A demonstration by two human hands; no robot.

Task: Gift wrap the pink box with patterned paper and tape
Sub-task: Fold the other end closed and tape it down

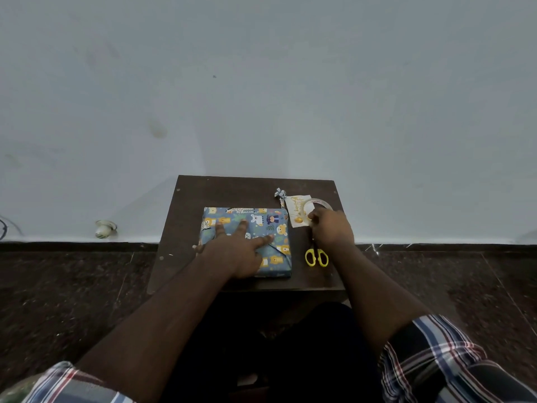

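The box [247,242] is covered in blue paper with little yellow bears, white animals and green leaves on it. The small table [232,193] under it is dark brown. The scissors [316,257] have bright yellow handles. The tape roll [319,203] looks clear, maybe with red letters. Next to it is a white card [295,212] with gold marks. The sleeves [436,359] are checked in blue, red, white and black. The wall [261,82] is pale grey-white.

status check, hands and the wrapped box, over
Left hand flat on wrapped box, pinning folded flap. Right hand on tape roll. Yellow scissors beside box, nothing blocking.
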